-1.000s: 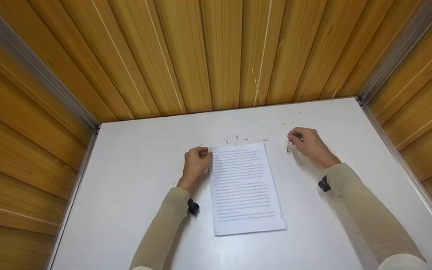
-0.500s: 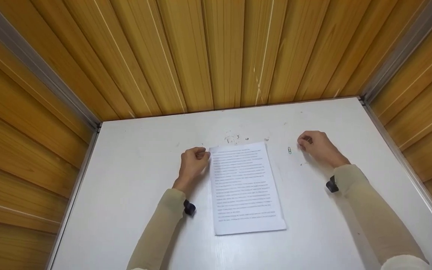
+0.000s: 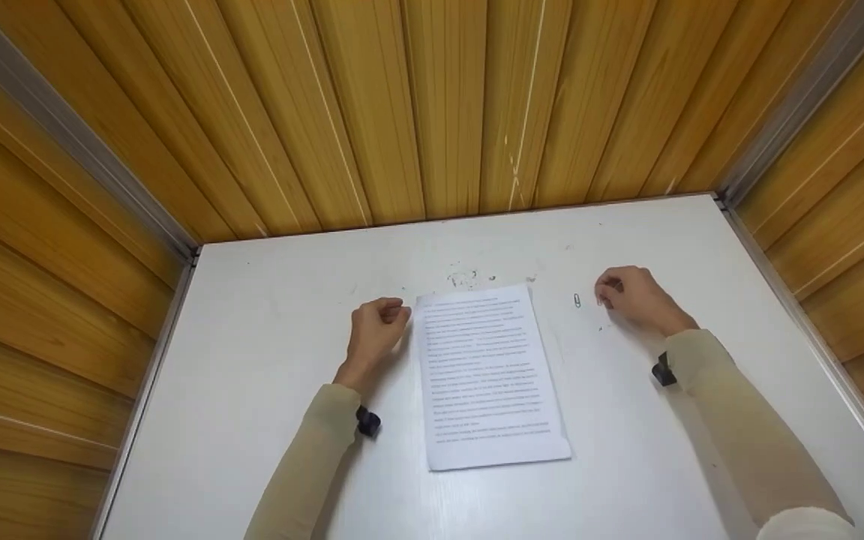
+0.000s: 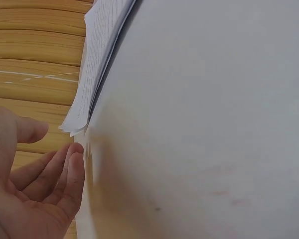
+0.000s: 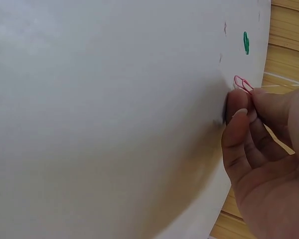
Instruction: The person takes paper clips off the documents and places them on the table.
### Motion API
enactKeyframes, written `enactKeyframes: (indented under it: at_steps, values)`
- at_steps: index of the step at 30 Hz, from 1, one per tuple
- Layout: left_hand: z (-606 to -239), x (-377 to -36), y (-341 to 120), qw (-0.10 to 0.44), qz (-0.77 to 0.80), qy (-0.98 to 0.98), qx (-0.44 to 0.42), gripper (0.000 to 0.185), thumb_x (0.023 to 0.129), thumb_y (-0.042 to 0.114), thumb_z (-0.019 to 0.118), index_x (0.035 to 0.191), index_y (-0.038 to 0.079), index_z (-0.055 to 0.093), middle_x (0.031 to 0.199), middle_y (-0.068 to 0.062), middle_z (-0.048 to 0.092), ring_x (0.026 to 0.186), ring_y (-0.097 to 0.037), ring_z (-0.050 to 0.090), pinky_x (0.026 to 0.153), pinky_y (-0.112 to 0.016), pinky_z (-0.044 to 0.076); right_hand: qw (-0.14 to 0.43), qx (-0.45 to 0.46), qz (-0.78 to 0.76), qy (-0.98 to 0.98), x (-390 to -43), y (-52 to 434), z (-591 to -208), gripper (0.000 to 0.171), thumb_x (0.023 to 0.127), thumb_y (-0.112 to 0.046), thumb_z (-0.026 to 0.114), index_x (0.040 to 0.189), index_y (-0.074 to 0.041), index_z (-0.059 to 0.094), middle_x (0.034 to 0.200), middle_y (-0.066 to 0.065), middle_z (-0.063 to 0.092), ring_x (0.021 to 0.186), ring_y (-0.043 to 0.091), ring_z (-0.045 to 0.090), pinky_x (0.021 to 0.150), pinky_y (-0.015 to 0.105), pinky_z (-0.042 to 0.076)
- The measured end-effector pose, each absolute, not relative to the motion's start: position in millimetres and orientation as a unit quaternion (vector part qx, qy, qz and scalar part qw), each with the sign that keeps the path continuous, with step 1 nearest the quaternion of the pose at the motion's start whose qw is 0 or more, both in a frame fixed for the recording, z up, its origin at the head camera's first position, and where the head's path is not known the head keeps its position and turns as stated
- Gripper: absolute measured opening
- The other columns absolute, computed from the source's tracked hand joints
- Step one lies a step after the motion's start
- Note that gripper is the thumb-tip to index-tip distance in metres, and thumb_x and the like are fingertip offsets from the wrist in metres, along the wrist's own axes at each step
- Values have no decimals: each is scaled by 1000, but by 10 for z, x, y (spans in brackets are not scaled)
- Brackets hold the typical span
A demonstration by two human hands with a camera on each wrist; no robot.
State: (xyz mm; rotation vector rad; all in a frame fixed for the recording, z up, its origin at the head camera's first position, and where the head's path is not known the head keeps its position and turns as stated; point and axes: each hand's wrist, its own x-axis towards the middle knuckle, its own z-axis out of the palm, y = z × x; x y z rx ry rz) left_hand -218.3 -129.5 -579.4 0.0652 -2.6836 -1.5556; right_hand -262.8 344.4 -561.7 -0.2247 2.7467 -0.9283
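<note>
The right hand [image 3: 638, 300] pinched a pink paper clip [image 5: 242, 83] right of the sheet stack [image 3: 492, 375], whose long axis ran away from the person; the nearer left hand [image 3: 376, 330], loosely curled, held nothing beside its top-left corner.

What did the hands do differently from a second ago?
The left hand slid left, off the paper stack's edge. The right hand let go of one paper clip, moved right and now pinches a pink clip. The papers stayed put.
</note>
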Motion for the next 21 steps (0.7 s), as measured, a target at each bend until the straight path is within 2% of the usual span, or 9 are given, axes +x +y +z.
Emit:
enactKeyframes:
  at_steps: [14, 21]
  values:
    - [-5749, -2192, -1427, 38, -493, -869, 24, 32, 100, 20, 74, 123, -3, 76, 108, -13, 80, 97, -25, 76, 86, -38, 62, 108, -76, -313, 940, -2623, 3443, -5626, 19, 111, -14, 58, 112, -4, 74, 94, 10, 70, 89, 24, 60, 82, 39, 49]
    - [-5685, -2202, -1512, 46, -486, -873, -7, 32, 101, 19, 74, 124, -3, 75, 110, -12, 79, 101, -26, 75, 92, -40, 61, 110, -65, -308, 943, -2591, 3460, -5607, 19, 111, -15, 57, 116, -5, 73, 102, 12, 71, 96, 28, 60, 87, 44, 49]
